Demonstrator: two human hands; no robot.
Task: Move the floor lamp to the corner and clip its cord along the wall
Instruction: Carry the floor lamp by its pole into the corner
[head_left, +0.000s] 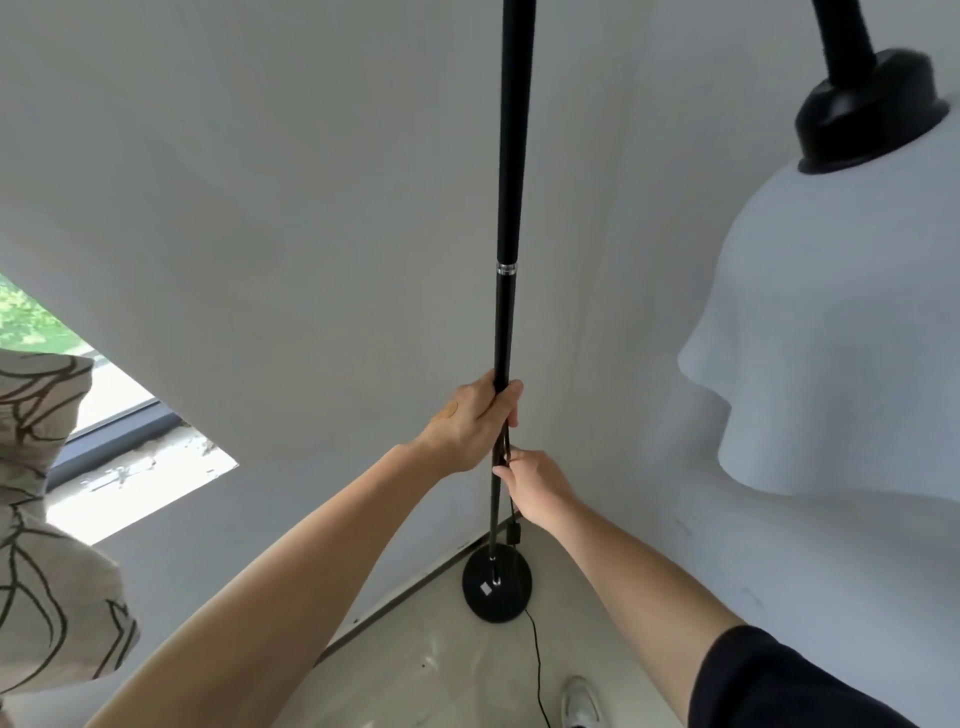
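Floor lamp (506, 218) stood w/ base (497, 586) in the corner, close to both walls; placement step looked near done. Left hand (475, 426) was wrapped round the pole, right hand (535, 486) just below, fingers pinching what appeared to be the cord (536, 660) vs. the pole. Next, in my judgement: release pole, run slack cord off the floor (415, 675) to the wall (260, 208) for clipping; no clips seen.

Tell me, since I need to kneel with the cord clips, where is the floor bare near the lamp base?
Bare floor lies left of the cord, between the baseboard and the bottom of the picture. Right of the cord it is tighter: a shoe stands there. The corner behind the lamp base is crowded, with the cord's switch box hanging there.
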